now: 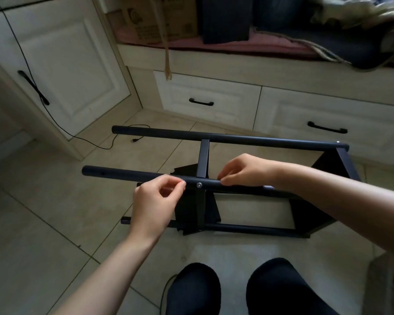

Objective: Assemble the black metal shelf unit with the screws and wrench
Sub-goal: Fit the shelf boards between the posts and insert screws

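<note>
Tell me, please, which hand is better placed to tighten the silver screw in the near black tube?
Probably the left hand. Its pinched fingertips sit just beside the screw on the near tube, and its grip looks free. The right hand rests on the tube on the other side, steadying it.

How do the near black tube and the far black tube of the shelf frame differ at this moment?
Both hands touch the near tube: the left hand and right hand sit either side of a silver screw. No hand touches the far tube. The near tube shows an empty hole near its left end; the far tube shows none. Both are round, black and lie parallel.
</note>
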{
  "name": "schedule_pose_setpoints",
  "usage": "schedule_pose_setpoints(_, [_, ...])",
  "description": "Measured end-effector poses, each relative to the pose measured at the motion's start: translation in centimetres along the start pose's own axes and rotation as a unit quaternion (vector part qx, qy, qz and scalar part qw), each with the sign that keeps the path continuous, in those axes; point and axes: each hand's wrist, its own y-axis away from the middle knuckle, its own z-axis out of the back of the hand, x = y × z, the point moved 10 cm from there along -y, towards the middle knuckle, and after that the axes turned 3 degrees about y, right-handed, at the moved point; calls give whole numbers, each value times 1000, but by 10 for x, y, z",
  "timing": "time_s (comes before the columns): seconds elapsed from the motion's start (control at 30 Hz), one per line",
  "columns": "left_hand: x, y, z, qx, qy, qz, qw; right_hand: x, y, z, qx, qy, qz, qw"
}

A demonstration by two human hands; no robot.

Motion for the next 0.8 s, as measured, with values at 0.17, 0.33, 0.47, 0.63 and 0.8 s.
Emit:
schedule_pose_setpoints(0.17, [64, 30, -25, 13, 196, 307, 931, -5, 9, 1, -42, 20, 8, 999])
schedule_pose_setpoints(0.33, [78, 24, -51, -16, 426, 383, 819, -9, 11, 2, -65, -9, 10, 998])
schedule_pose_setpoints(0.47, [81, 11, -53, -76, 500, 379, 775, -11, 10, 2, -70, -18, 8, 997])
schedule_pose_setpoints(0.63, [82, 4, -58, -95, 533, 381, 750, -11, 10, 4, -79, -10, 12, 997])
schedule_pose_setpoints(0.8, [80, 0, -60, -88, 547, 369, 747, -12, 15, 12, -96, -34, 3, 995])
